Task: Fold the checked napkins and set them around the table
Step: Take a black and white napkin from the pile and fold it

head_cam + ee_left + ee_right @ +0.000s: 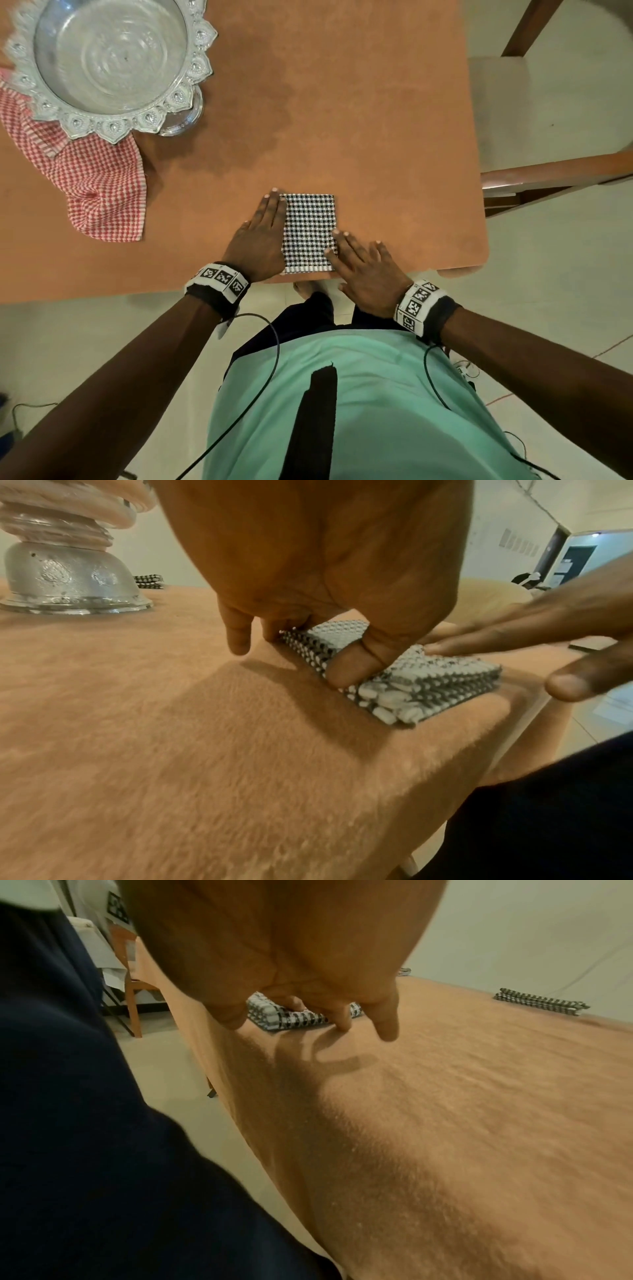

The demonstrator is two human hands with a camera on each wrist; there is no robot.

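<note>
A folded black-and-white checked napkin (309,230) lies flat near the front edge of the brown table (376,120). My left hand (262,233) lies along its left edge with straight fingers, the thumb (349,666) against the folded side. My right hand (359,263) rests with spread, straight fingers on the napkin's near right corner. The same napkin (428,685) shows as a thick stack of layers in the left wrist view, and partly behind my fingers in the right wrist view (291,1016). Another folded black-and-white napkin (541,1005) lies at the far table edge.
A silver pedestal bowl (113,61) stands at the back left on a crumpled red-and-white checked cloth (92,178). A wooden chair with a pale seat (534,113) stands at the table's right side. A further folded napkin (148,581) lies behind the bowl's base.
</note>
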